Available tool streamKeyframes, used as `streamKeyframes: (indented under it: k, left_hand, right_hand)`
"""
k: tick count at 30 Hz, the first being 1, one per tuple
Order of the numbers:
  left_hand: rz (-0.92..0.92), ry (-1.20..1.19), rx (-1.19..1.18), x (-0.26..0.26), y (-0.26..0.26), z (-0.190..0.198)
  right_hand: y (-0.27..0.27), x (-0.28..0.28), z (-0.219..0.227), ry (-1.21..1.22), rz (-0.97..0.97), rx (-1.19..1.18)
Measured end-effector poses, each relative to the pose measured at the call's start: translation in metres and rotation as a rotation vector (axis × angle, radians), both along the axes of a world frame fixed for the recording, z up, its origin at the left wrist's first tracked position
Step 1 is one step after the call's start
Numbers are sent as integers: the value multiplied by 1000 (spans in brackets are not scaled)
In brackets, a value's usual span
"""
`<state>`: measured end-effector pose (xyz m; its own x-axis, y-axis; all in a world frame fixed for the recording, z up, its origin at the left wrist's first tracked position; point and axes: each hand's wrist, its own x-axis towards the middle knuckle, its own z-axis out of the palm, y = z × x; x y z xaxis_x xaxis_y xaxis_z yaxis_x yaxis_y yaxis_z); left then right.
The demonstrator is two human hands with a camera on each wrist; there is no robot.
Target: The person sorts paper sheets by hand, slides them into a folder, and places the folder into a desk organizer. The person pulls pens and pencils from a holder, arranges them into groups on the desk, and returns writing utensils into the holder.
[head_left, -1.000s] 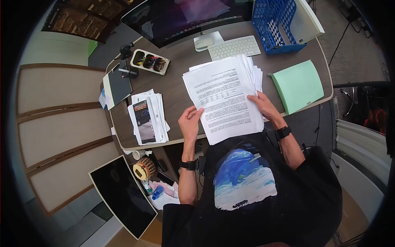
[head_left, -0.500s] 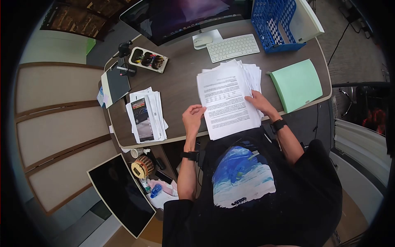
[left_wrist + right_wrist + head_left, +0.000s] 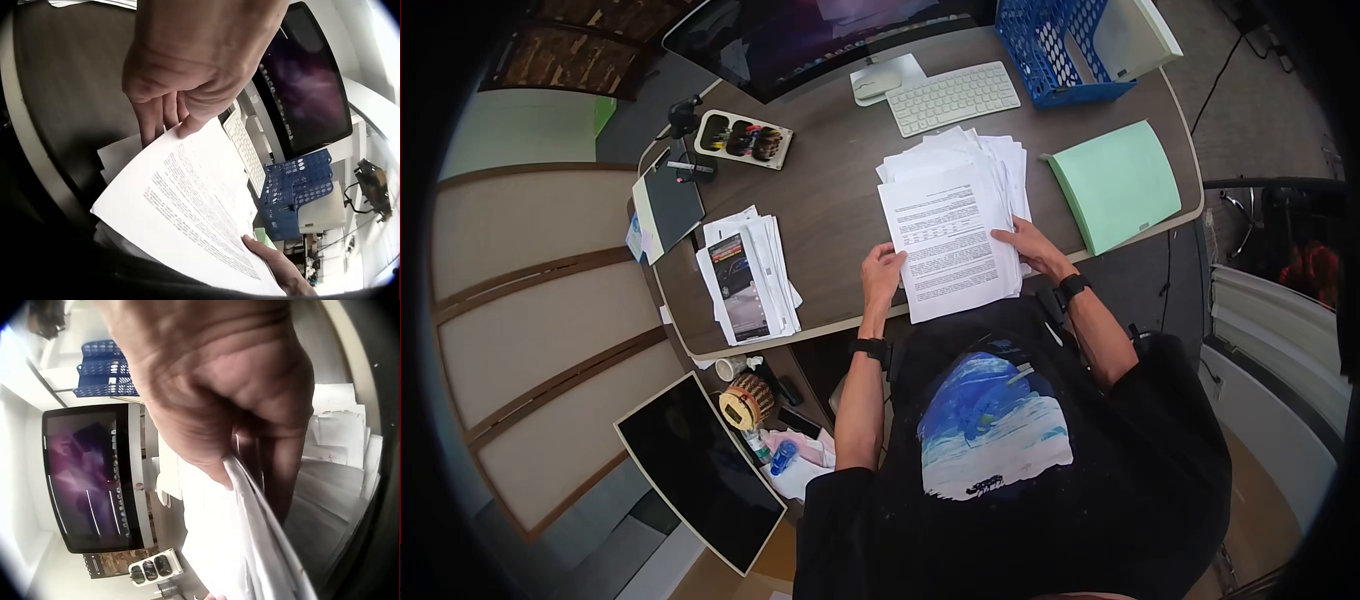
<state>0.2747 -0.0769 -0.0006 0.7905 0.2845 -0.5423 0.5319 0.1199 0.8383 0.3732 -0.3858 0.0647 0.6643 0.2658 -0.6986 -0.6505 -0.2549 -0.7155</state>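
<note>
A printed sheet (image 3: 952, 245) tops a stack of papers at the desk's front edge, tilted up toward the person in the left wrist view. The left hand (image 3: 882, 275) pinches the stack's left edge, thumb on the printed side and fingers behind, as the left wrist view shows (image 3: 187, 81). On the opposite edge the right hand (image 3: 1040, 250) grips several sheets, its thumb on top and its fingers underneath (image 3: 231, 394). More loose white papers (image 3: 930, 155) fan out behind the held sheets.
Left of the hands lies another paper pile (image 3: 775, 275). A green folder (image 3: 1115, 185) lies on the right. Behind are a keyboard (image 3: 953, 97), a mouse, a monitor and a blue file rack (image 3: 1065, 60); a pen tray (image 3: 745, 139) stands at the back left.
The held sheets have shifted down toward the person and been drawn together, uncovering papers behind. The left hand has moved in from beside the edge and now pinches it; the right hand keeps its grip.
</note>
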Motion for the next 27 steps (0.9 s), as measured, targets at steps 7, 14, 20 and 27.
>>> streamKeyframes:
  k: [7, 14, 20, 27]
  left_hand:
    - [26, -37, -118, -10, 12, -6]
    - [116, -151, -160, -29, 38, 53]
    - [195, -227, -115, -38, 51, 79]
    - [53, -564, -32, -80, 81, 66]
  right_hand:
    - [-1, -3, -14, -167, -11, 109]
    - [11, 1, 44, -293, 17, 152]
    - [34, 3, 72, -339, 51, 169]
    - [45, 4, 84, -391, 36, 191]
